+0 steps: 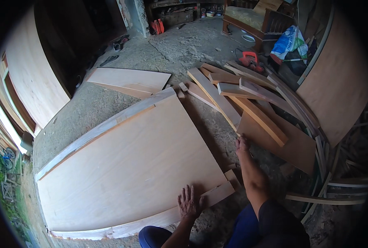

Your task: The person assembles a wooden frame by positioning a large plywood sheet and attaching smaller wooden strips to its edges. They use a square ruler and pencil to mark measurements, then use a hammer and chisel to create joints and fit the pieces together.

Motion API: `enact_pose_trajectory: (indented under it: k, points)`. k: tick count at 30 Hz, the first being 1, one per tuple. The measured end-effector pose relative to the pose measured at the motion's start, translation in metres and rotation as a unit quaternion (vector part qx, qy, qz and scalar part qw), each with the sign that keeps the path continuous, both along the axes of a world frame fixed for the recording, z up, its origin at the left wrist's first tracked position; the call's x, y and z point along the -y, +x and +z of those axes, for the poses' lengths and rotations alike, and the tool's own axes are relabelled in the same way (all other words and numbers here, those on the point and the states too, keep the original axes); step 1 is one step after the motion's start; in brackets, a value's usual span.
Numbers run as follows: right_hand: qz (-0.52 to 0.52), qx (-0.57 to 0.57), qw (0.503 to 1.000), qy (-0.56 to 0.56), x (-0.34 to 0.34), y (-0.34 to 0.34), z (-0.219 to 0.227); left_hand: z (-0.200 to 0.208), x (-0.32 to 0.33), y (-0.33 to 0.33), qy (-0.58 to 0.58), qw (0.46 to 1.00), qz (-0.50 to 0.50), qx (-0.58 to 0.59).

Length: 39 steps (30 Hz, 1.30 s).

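Note:
A large plywood panel (pixel 126 165) lies on the floor before me, with a pale board (pixel 109 120) along its far edge and another board (pixel 126 226) along its near edge. My left hand (pixel 189 202) rests flat, fingers spread, on the panel's near right part, beside the near board. To the right, my right hand (pixel 242 143) is closed at the near end of a long wooden plank (pixel 215 97). That plank slopes away from me along the left side of a lumber pile; its gripped end is partly hidden by my fingers.
Several loose boards (pixel 262 118) lie piled over a smaller brown plywood sheet (pixel 291 146) at right. Behind them are a red power tool (pixel 251 60), a blue-white sack (pixel 289 43) and a wooden chair (pixel 250 18). Another plywood piece (pixel 130 78) lies beyond the panel.

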State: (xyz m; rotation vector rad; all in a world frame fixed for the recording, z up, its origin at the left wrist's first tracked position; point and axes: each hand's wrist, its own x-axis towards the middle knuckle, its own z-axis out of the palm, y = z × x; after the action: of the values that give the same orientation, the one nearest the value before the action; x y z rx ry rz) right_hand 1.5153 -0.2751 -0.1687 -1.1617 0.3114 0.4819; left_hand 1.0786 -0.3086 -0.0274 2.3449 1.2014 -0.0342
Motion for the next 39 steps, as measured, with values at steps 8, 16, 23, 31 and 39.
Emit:
enact_pose_trajectory:
  k: [8, 16, 23, 31, 39]
  points:
    - [0.010, -0.051, 0.999, -0.003, 0.013, 0.023, 0.005, 0.001, 0.003, 0.013, 0.005, 0.999, -0.018, 0.026]
    - [0.032, 0.009, 0.999, 0.018, 0.001, -0.030, 0.009, -0.003, -0.007, -0.010, 0.024, 1.000, 0.008, -0.001]
    - [0.069, 0.000, 0.997, -0.015, 0.033, 0.012, 0.011, 0.008, 0.000, 0.003, -0.003, 1.000, -0.005, 0.024]
    - [0.205, -0.083, 0.971, 0.093, 0.014, -0.111, 0.110, 0.001, -0.002, -0.004, 0.018, 1.000, 0.005, 0.018]
    - [0.242, -0.082, 0.958, 0.130, -0.018, -0.123, 0.165, 0.001, 0.005, 0.007, 0.025, 0.999, -0.004, 0.041]
